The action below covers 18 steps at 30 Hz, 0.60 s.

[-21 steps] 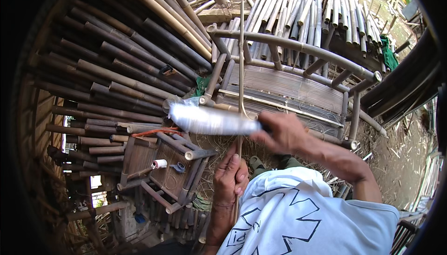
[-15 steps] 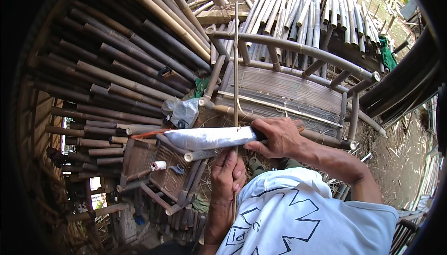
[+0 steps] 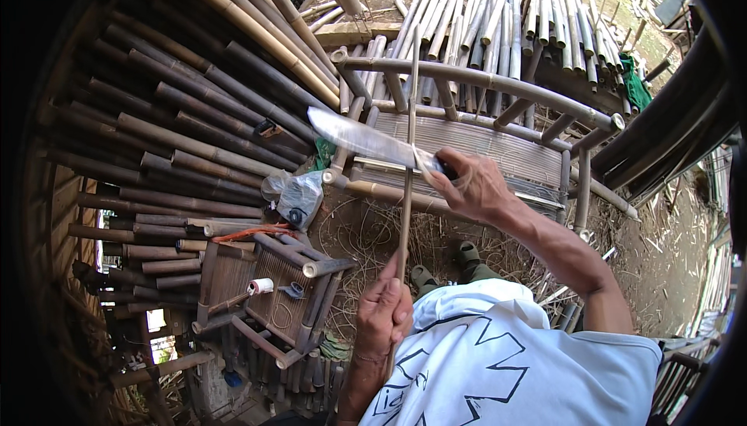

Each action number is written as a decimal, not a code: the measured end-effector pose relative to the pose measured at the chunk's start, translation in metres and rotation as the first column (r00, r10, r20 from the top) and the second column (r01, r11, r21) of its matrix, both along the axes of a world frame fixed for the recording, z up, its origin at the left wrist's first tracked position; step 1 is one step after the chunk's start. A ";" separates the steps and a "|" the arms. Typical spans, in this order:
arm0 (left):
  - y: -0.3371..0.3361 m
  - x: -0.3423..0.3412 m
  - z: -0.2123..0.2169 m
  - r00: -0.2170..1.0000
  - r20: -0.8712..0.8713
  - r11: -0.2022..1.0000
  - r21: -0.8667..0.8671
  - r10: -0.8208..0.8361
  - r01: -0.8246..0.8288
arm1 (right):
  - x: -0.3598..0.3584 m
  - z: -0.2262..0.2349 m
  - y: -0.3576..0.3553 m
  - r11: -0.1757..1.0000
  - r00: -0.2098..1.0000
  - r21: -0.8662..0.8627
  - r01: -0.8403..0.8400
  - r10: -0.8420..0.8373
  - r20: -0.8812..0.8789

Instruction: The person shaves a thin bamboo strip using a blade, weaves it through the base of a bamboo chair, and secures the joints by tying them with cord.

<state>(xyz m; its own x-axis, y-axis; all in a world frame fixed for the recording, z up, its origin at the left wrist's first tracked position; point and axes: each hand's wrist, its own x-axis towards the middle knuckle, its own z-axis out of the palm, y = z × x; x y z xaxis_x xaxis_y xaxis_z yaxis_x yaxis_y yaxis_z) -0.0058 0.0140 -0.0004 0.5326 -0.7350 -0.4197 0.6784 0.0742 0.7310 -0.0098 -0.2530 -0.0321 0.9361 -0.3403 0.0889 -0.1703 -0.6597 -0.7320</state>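
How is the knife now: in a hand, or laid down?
In a hand: the right hand is closed around one end of the knife, which points left, blurred, across the bamboo strip.

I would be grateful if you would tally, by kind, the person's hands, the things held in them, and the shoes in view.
Hands: 2 (left hand, right hand)
Knife, in the right hand: 1
Bamboo strip, in the left hand: 1
Green shoes: 2
Total: 6
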 end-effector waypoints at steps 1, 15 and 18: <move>0.002 -0.001 -0.001 1.000 0.026 1.000 0.004 0.001 -0.001 | -0.004 -0.005 0.000 0.997 0.991 -0.076 -0.026 0.036 0.126; 0.023 -0.009 0.000 0.998 0.042 0.999 0.020 -0.046 0.045 | -0.017 0.000 0.005 0.921 0.960 -0.367 -0.132 0.211 0.186; 0.027 -0.014 0.000 0.996 0.033 0.997 -0.011 -0.078 0.079 | 0.001 0.004 -0.024 0.954 0.982 -0.294 0.050 0.007 0.191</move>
